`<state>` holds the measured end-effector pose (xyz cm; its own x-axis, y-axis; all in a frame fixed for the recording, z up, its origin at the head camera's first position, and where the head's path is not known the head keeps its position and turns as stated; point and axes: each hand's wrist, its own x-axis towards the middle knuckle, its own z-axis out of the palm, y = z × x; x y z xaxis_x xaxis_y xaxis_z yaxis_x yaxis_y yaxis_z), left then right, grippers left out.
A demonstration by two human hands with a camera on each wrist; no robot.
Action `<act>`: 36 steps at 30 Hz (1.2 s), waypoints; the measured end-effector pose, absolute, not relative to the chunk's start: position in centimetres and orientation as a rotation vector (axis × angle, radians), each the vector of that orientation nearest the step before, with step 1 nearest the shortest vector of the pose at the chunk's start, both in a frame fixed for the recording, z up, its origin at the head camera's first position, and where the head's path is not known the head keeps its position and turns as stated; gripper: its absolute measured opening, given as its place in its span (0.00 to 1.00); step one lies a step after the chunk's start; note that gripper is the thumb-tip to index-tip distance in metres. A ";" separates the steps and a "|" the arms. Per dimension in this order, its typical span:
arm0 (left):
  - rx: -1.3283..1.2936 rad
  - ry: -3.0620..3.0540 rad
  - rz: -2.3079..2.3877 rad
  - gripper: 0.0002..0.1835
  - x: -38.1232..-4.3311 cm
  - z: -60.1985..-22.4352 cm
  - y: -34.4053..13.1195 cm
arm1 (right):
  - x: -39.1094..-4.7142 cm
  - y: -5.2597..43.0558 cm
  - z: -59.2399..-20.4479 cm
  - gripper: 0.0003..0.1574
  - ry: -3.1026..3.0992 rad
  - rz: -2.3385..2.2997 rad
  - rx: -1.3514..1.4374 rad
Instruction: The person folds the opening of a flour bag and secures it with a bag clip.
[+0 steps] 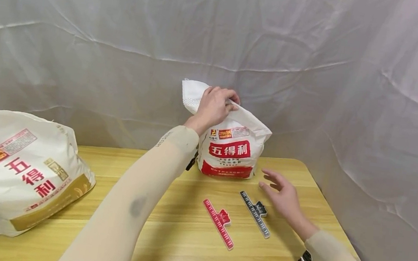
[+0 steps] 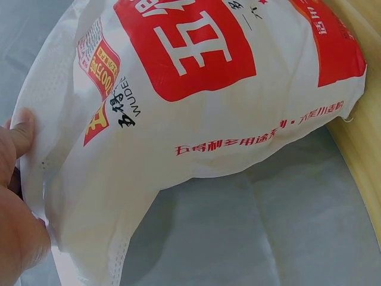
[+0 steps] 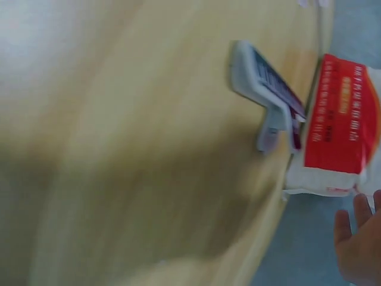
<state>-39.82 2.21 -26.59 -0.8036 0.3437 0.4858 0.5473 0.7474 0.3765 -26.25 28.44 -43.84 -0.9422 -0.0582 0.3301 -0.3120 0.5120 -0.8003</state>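
Note:
A white flour bag (image 1: 228, 152) with red print stands upright toward the back of the table. Its folded-over top is gripped by my left hand (image 1: 214, 107), thumb on one side and fingers on the other; the left wrist view shows the thumb and fingers (image 2: 24, 132) at the bag's pale upper edge. To the right of the bag, my right hand (image 1: 283, 195) hovers over the tabletop with loosely bent fingers and nothing in them. Just left of that hand lies a black clip (image 1: 255, 214) with a piano-key pattern. A matching red clip (image 1: 218, 224) lies nearer the front.
At the left, a larger white flour bag (image 1: 21, 172) with a gold bottom band rests on the wooden table (image 1: 174, 240). Grey cloth (image 1: 147, 29) hangs behind the table and along its right side.

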 end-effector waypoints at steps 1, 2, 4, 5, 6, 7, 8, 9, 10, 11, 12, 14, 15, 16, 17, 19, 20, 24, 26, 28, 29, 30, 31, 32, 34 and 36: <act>-0.684 -2.559 -0.724 0.06 -39.8 -26.6 2.2 | -26.1 28.6 -44.1 0.28 -2.512 1.388 0.317; -0.684 -2.560 -0.722 0.06 -39.8 -26.6 2.2 | -26.0 28.7 -44.3 0.28 -2.527 1.382 0.323; -0.686 -2.561 -0.724 0.06 -39.8 -26.6 2.2 | -25.8 28.9 -44.8 0.28 -2.561 1.361 0.334; -0.686 -2.562 -0.725 0.06 -39.8 -26.7 2.2 | -25.7 28.9 -45.0 0.28 -2.581 1.350 0.341; -0.685 -2.563 -0.724 0.06 -39.8 -26.7 2.2 | -25.6 29.0 -45.1 0.29 -2.604 1.337 0.342; -0.685 -2.564 -0.723 0.06 -39.8 -26.7 2.2 | -25.4 29.1 -45.3 0.29 -2.625 1.328 0.344; -0.684 -2.565 -0.723 0.06 -39.8 -26.7 2.2 | -25.3 29.2 -45.5 0.29 -2.644 1.322 0.349; -0.684 -2.566 -0.724 0.06 -39.8 -26.7 2.2 | -25.2 29.3 -45.7 0.29 -2.669 1.305 0.353; -0.683 -2.567 -0.724 0.06 -39.8 -26.7 2.3 | -25.1 29.4 -45.9 0.30 -2.693 1.290 0.355; -0.683 -2.567 -0.724 0.06 -39.8 -26.7 2.3 | -25.0 29.5 -46.0 0.30 -2.710 1.277 0.354; -0.683 -2.566 -0.724 0.06 -39.8 -26.7 2.3 | -24.9 29.5 -46.2 0.30 -2.724 1.262 0.352; -0.683 -2.564 -0.726 0.06 -39.8 -26.7 2.3 | -24.7 29.7 -46.4 0.30 -2.742 1.235 0.364; -0.683 -2.564 -0.726 0.06 -39.8 -26.8 2.3 | -24.6 29.7 -46.6 0.29 -2.748 1.217 0.364; -0.684 -2.564 -0.726 0.06 -39.8 -26.8 2.3 | -24.5 29.8 -46.7 0.29 -2.748 1.207 0.369; -0.684 -2.564 -0.726 0.06 -39.9 -26.8 2.3 | -24.5 29.8 -46.8 0.29 -2.749 1.193 0.369; -0.684 -2.564 -0.726 0.06 -39.9 -26.8 2.4 | -24.4 30.0 -47.0 0.28 -2.763 1.163 0.375; -0.684 -2.565 -0.727 0.06 -40.0 -26.8 2.4 | -24.4 30.0 -47.0 0.28 -2.773 1.143 0.375; -0.682 -2.568 -0.730 0.06 -40.0 -26.9 2.4 | -24.3 30.2 -47.2 0.27 -2.828 1.094 0.354; -0.681 -2.572 -0.734 0.06 -40.0 -26.9 2.4 | -24.2 30.2 -47.3 0.26 -2.850 1.071 0.350; -0.680 -2.575 -0.737 0.06 -39.9 -26.9 2.4 | -24.2 30.3 -47.4 0.24 -2.860 1.059 0.347; -0.680 -2.576 -0.740 0.06 -39.9 -27.0 2.4 | -24.2 30.3 -47.4 0.23 -2.863 1.055 0.340; -0.680 -2.576 -0.741 0.06 -39.9 -27.0 2.4 | -24.1 30.3 -47.4 0.22 -2.863 1.051 0.336; -0.679 -2.576 -0.744 0.06 -39.9 -27.0 2.4 | -24.1 30.3 -47.4 0.22 -2.864 1.045 0.338; -0.679 -2.577 -0.746 0.06 -39.9 -27.0 2.4 | -24.1 30.3 -47.4 0.21 -2.865 1.042 0.333; -0.679 -2.577 -0.746 0.06 -39.9 -27.0 2.4 | -24.0 30.3 -47.4 0.19 -2.867 1.040 0.313; -0.679 -2.577 -0.748 0.06 -39.9 -27.0 2.3 | -23.9 30.3 -47.4 0.16 -2.876 1.032 0.297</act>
<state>-39.87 2.35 -26.99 -0.8149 0.3427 0.4674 0.5398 0.7426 0.3965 -23.94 30.31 -47.44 -0.9788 -0.1570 0.1316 -0.2049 0.7555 -0.6223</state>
